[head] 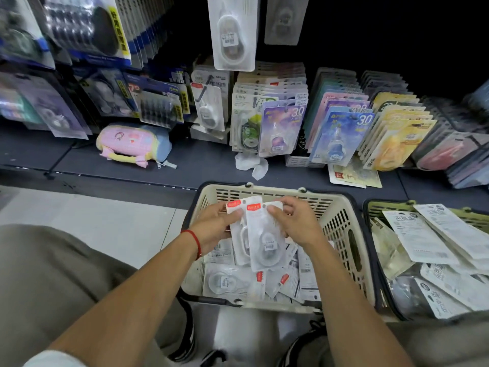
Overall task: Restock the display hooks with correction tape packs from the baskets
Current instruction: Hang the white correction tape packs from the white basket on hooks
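Observation:
Over the cream basket both my hands hold a small fanned stack of clear correction tape packs with red top labels. My left hand grips the stack from the left, thumb across the front. My right hand pinches the top right edge of the front pack. More of the same packs lie loose in the basket bottom. The same kind of pack hangs on a display hook above the shelf, with a second, dimmer pack to its right.
A second, green basket at the right holds white-backed packs. The dark shelf carries rows of coloured tape cards, a pink pencil case and crumpled paper. My knees flank the baskets on the pale floor.

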The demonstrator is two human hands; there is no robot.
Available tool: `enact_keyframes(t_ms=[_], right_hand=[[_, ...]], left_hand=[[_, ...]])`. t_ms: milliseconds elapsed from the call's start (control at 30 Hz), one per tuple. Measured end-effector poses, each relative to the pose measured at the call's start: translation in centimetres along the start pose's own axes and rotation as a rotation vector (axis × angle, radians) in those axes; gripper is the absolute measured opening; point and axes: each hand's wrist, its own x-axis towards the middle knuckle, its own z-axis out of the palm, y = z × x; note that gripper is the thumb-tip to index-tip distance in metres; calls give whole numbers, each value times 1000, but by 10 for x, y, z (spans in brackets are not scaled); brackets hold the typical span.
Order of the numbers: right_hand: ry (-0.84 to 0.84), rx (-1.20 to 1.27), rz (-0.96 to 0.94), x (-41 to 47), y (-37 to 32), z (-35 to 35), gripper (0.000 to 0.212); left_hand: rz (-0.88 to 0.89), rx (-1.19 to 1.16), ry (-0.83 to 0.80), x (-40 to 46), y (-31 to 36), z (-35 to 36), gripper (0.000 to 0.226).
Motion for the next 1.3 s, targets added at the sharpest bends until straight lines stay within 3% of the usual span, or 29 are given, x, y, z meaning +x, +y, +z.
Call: enact_keyframes(t_ms=[133,200,267,333,400,500,567,633,767,867,967,1067,1167,1233,1300], right_hand=[[137,-86,-44,11,13,28,26],[147,-129,-52,19,20,35,32],[171,-106,-3,29,30,35,29],[205,-187,81,39,51,29,23],[97,-424,188,41,77,26,36],[-141,-600,266,29,104,43,76],[-136,-752,252,21,113,58,85],[-57,-764,258,19,115,63,80],[-1,-433,265,22,105,44,48],[43,-489,177,20,91,22,30],[88,-505,53,15,74,2,33],[104,-307,-10,10,44,-12,25],[-69,-129,61,4,18,-26,6],[-232,-11,95,-4,5,-34,12],[-207,-12,50,-8,-2,-35,7]], left_hand=[[-28,-102,-114,-5,-16,0,34],[-19,-73,-134,-3,-26,-3,55],[13,-14,-46,-1,-30,-9,69],[51,46,66,1,-30,-17,68],[65,55,149,0,-30,-25,64],[81,61,213,-2,-31,-31,58],[79,86,244,-3,-32,-32,57],[69,107,248,-3,-32,-33,58],[90,120,266,-3,-31,-32,59],[110,144,292,-2,-32,-30,57],[141,176,305,-4,-32,-27,58],[190,239,282,-8,-27,-20,63],[235,284,223,-11,-24,-15,63],[268,307,198,-12,-23,-12,63],[283,309,174,-13,-23,-12,62]])
